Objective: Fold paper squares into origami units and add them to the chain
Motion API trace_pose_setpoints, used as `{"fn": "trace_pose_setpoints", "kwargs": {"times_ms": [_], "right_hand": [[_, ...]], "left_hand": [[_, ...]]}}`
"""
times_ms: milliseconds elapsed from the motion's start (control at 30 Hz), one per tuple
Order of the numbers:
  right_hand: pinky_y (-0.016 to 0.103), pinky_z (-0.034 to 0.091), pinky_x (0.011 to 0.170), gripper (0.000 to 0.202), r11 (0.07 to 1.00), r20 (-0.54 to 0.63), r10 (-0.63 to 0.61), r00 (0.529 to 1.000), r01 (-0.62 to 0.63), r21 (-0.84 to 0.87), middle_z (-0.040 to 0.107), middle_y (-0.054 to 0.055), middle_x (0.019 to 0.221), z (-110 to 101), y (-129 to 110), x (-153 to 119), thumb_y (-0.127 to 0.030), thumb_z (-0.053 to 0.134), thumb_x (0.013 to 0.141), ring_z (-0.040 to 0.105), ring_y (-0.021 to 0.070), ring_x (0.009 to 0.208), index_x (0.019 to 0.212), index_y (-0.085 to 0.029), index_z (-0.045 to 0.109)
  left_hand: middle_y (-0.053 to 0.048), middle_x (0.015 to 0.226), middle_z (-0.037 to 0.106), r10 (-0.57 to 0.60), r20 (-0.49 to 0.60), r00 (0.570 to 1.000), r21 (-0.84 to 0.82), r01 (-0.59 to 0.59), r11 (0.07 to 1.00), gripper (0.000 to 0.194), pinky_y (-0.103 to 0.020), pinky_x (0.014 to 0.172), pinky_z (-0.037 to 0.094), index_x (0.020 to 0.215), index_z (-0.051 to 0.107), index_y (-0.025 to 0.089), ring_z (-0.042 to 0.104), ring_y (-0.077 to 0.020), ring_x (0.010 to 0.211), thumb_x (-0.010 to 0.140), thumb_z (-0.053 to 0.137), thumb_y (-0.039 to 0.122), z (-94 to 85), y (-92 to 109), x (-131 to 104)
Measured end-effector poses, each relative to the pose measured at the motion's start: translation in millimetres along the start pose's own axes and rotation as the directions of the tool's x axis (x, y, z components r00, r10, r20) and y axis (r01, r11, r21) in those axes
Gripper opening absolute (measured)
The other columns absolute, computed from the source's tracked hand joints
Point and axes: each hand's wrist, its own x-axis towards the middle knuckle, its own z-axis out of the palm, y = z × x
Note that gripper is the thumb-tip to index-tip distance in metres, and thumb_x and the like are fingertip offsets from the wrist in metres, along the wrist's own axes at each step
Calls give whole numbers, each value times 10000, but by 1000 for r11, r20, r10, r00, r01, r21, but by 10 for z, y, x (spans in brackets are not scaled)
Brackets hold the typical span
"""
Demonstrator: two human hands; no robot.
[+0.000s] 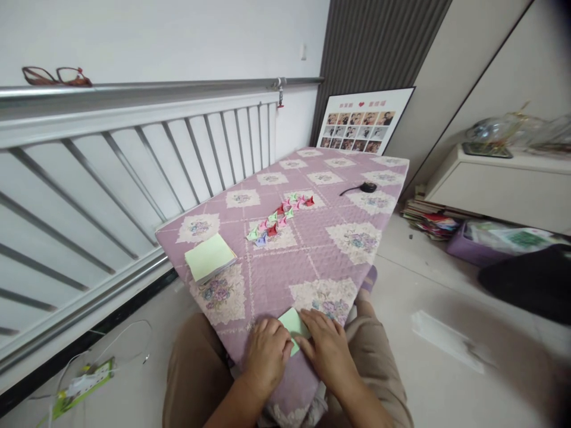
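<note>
Both hands press on a pale green paper square (pixel 292 324) lying at the near edge of the worktop (pixel 321 261), which is covered in a purple quilted cloth with floral patches. Left hand (pixel 266 355) lies flat, fingers together, on the paper's left side; right hand (pixel 328 348) rests with fingers slightly spread over its right side, fingertips touching the sheet. Neither hand pinches or lifts the paper, whose middle shows between them.

Beyond the paper, toward the left edge of the worktop, sits a stack of pale yellow-green sheets (pixel 209 257). Farther up the cloth from the paper, a diagonal row of small folded paper pieces (pixel 280 219) in green, pink and red runs toward the far end. Past that row, near the worktop's right edge, lies a small black object with a cord (pixel 363 188).

Behind the worktop's far end, a photo board (pixel 363 122) leans against the wall. Left of the worktop runs a white railing (pixel 134 154), with a pair of red-framed glasses (pixel 56 76) on its top rail. Right of the worktop, on the floor, lies a pile of papers (pixel 430 217) beside a low cabinet (pixel 499 187).
</note>
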Motion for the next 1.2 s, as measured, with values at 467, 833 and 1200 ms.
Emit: {"fn": "trace_pose_setpoints", "kwargs": {"times_ms": [467,833,1200], "right_hand": [[472,329,943,443,999,-100,24,995,-20,48,570,77,1281,151,16,37,-390,603,821,496,285,1164,1244,-268,555],[463,311,940,424,997,-170,-16,985,28,65,590,74,1250,179,19,33,-391,587,830,514,282,1146,1236,-274,551],[485,255,964,152,990,-199,-5,980,33,138,601,76,1239,196,2,10,-341,592,827,530,267,1137,937,-238,573]], "left_hand": [[-31,1076,550,-26,159,987,-51,34,998,346,-345,925,380,1103,607,267,483,-215,1040,770,693,306,-248,-254,259],[-17,1094,557,-39,101,994,-69,46,997,324,-375,942,368,1087,600,277,477,-219,1051,773,680,267,-198,-272,202],[-16,1069,561,-35,67,997,-65,40,997,272,-371,923,368,1023,579,254,480,-215,1037,773,685,259,-170,-282,185]]}}
